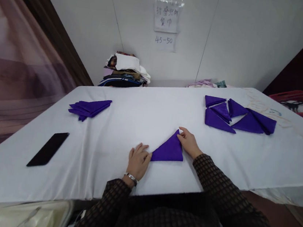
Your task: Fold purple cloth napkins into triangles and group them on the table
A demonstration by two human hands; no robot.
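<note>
A purple cloth napkin (169, 149), folded into a triangle, lies on the white-covered table in front of me. My left hand (138, 160), with a silver-coloured band at the wrist, rests at its left tip. Its thumb and forefinger meet on that tip, while the other fingers curve over the tablecloth. At the top corner, my right hand (189, 142) pinches the fabric between thumb and fingers. More purple folded napkins (219, 120) lie loosely grouped at the right rear. On the left sits a layered bunch of purple napkins (90, 108), its points fanned out.
A black phone-like slab (48, 149) lies on the white tablecloth (117, 124) at the left. Stacked clothes (126, 71) stand behind the table against the wall. A red basket (297, 104) is at the far right, and a pale bin (53, 212) below the front edge.
</note>
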